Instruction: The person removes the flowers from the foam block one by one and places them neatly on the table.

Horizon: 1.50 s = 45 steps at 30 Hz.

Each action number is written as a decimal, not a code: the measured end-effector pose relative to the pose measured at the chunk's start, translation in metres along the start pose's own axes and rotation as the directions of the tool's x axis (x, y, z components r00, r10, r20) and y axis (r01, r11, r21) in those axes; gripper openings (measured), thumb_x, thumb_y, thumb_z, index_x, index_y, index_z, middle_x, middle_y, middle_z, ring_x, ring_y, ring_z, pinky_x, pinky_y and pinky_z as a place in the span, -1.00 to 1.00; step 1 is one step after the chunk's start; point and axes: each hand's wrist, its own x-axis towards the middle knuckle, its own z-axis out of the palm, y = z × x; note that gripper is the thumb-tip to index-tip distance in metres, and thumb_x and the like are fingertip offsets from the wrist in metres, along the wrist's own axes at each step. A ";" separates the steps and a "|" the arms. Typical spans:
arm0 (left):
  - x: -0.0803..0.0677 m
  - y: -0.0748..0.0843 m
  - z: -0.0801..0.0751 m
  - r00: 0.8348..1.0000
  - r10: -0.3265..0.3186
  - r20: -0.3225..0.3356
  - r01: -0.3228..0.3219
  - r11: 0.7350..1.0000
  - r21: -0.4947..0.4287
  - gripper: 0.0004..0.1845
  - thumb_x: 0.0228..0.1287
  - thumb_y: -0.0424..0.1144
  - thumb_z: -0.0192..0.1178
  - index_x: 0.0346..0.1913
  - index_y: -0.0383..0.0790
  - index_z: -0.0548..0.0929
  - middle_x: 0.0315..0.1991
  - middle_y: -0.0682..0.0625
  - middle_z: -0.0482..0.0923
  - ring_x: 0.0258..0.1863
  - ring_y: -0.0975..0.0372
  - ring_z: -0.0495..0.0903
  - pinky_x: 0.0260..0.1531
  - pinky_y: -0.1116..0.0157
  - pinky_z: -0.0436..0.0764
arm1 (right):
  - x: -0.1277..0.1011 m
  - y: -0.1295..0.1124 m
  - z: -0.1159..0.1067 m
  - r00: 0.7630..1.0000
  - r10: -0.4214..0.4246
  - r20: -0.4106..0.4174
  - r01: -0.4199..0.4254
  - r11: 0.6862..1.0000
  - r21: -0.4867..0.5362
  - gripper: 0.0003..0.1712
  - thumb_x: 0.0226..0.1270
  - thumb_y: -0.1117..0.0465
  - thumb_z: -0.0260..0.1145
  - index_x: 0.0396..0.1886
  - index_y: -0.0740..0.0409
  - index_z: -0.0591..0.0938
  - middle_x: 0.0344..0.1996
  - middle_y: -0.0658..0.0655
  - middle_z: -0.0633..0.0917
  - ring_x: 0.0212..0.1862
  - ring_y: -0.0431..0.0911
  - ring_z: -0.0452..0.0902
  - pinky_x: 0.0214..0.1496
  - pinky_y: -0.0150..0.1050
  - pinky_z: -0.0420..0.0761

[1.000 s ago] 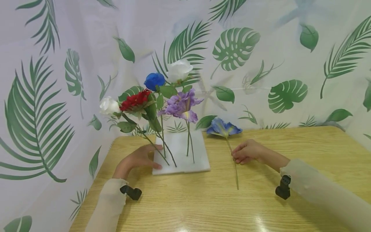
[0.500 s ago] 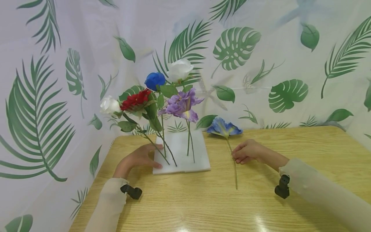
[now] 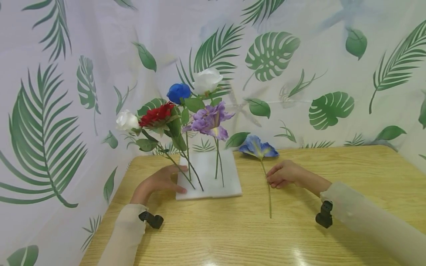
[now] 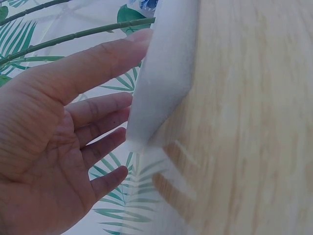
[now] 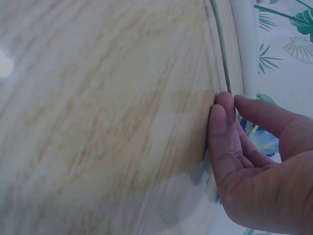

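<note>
A white foam block (image 3: 229, 186) lies on the wooden table (image 3: 349, 166). Several flower stems stand in it: a white rose (image 3: 206, 80), a blue rose (image 3: 178, 92), a purple bloom (image 3: 209, 120), a red bloom (image 3: 156, 113) and a small white rose (image 3: 126, 120). My left hand (image 3: 166, 180) rests with straight fingers against the block's left edge (image 4: 161, 78), palm (image 4: 58, 137) facing it. A loose blue flower (image 3: 257, 147) lies flat on the table, its stem (image 3: 268, 192) running toward me. My right hand (image 3: 283, 173) lies beside that stem (image 5: 221, 49), fingertips (image 5: 222, 105) touching it, thumb apart.
A leaf-print curtain (image 3: 316, 66) hangs close behind and to the left of the table. Bare tabletop stretches in front of the block and to the right of my right arm. Black wrist cameras (image 3: 324, 218) sit on both sleeves.
Both hands stay where they were. The loose stem's near end has drifted very slightly to the left.
</note>
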 end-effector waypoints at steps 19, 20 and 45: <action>0.000 -0.001 0.000 1.000 0.004 0.003 -0.004 1.000 0.009 -0.16 0.01 -0.08 0.61 0.40 -0.14 0.52 0.51 -0.09 0.36 0.54 -0.09 0.23 0.54 -0.11 0.21 | -0.003 -0.012 0.001 0.999 0.013 -0.033 -0.014 0.999 -0.041 -0.66 0.36 0.32 0.36 0.01 0.50 0.64 -0.41 0.11 0.80 -0.35 -0.11 0.76 -0.20 -0.20 0.80; 0.000 -0.001 0.000 1.000 0.002 0.003 -0.002 1.000 0.005 -0.16 0.01 -0.09 0.61 0.40 -0.14 0.52 0.51 -0.09 0.36 0.55 -0.09 0.23 0.54 -0.11 0.21 | -0.002 -0.013 0.001 0.999 0.006 -0.032 -0.008 0.999 -0.046 -0.67 0.36 0.31 0.36 -0.01 0.50 0.65 -0.40 0.10 0.80 -0.35 -0.12 0.76 -0.19 -0.20 0.80; 0.000 -0.001 0.000 1.000 -0.011 0.007 0.011 1.000 -0.011 -0.15 0.00 -0.07 0.61 0.40 -0.11 0.52 0.52 -0.07 0.35 0.57 -0.07 0.20 0.55 -0.12 0.18 | 0.006 -0.093 0.034 0.918 -0.385 0.095 0.375 0.920 0.111 -0.64 0.42 0.21 0.37 0.09 0.35 0.64 -0.03 0.22 0.77 0.05 -0.02 0.72 0.25 0.03 0.67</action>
